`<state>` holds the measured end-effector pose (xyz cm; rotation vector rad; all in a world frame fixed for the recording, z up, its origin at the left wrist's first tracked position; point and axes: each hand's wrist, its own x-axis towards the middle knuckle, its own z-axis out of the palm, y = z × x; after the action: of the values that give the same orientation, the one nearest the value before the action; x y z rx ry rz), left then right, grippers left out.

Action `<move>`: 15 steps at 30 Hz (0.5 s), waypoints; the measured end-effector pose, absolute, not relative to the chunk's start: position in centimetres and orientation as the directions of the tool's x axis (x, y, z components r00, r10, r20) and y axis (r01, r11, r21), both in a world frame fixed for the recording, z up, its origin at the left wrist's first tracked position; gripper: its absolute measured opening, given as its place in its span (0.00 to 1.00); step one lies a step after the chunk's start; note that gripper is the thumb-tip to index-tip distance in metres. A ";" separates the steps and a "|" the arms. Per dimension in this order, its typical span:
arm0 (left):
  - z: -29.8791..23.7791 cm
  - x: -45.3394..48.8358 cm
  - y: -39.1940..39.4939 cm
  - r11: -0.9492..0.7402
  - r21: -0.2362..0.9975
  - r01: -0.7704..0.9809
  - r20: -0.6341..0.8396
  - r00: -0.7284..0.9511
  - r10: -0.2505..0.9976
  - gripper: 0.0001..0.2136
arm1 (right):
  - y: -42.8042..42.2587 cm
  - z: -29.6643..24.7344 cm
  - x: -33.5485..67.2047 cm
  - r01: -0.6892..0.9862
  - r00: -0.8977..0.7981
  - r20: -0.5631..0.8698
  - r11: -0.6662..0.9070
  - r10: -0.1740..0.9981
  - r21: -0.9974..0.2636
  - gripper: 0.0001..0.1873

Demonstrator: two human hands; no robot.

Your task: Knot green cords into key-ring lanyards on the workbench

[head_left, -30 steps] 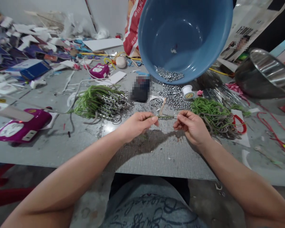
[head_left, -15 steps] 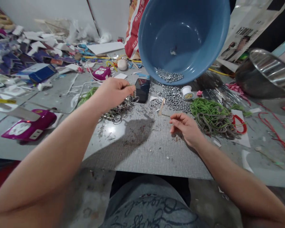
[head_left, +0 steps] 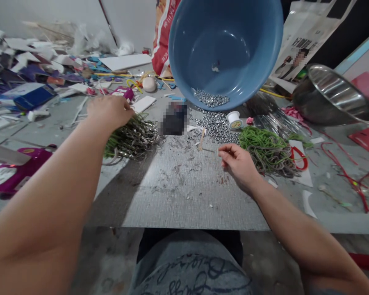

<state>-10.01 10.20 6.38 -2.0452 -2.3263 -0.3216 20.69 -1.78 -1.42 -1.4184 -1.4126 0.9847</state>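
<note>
Far left, a purple gadget (head_left: 9, 174) lies at the bench (head_left: 184, 200) edge, with scraps of card and paper heaped behind it. The left hand (head_left: 110, 110) is stretched well out, back of the hand to the camera, fingers curled down onto the ringed cords (head_left: 132, 137). That is a tangle of green cords with metal rings on them, lying left of centre on the bench. The fingertips are hidden behind the hand, so I cannot tell whether they grip a cord or only touch the heap.

These cords look soft, light and floppy, and the rings probably give each one a little weight at one end. In a tangle like that, one cord is likely to drag its neighbours along. Pinching a single cord just beside its ring looks like the cleanest hold.

At centre there is a dark phone (head_left: 174, 121), then a small wooden stick (head_left: 202, 138). Behind them a spill of metal nuts (head_left: 217, 125) runs out from under the tilted blue basin (head_left: 224, 49), and more nuts sit inside its lower lip. They look small, hard and likely to roll. A white spool (head_left: 234, 119) stands just beside the spill.

The right hand (head_left: 238, 164) rests low on the bench, fingers half curled and thumb close to the forefinger. Nothing shows between them, but I cannot tell whether something tiny is pinched there. Just to its right lies a second heap of plain cords (head_left: 266, 149), green over grey, touching a red loop. Farther right are a steel bowl (head_left: 332, 96) on its side and loose red strands (head_left: 347, 172).
</note>
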 end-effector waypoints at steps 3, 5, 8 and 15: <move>6.4 -9.1 9.4 0.120 0.187 0.975 0.366 -0.183 0.913 0.15 | -1.1 -0.5 22.4 0.507 0.134 0.231 0.133 0.964 -0.851 0.09; 6.7 -7.8 8.6 0.052 0.251 0.966 0.457 -0.166 0.874 0.14 | -0.5 0.2 23.9 0.618 0.195 0.340 0.154 0.920 -0.771 0.08; 6.9 -5.3 6.8 -0.158 0.238 0.958 0.536 0.007 0.844 0.13 | 0.4 0.8 26.1 0.798 0.231 0.458 0.102 0.858 -0.594 0.07; 5.5 -0.1 0.2 -0.648 0.242 0.722 0.421 0.524 0.740 0.09 | 1.6 -0.5 27.3 0.975 0.138 0.387 -0.055 0.912 -0.217 0.11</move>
<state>-0.11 0.23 5.50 -2.7743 -1.3315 -0.7958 27.35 1.60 -0.46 -2.0037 -1.8089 -0.2020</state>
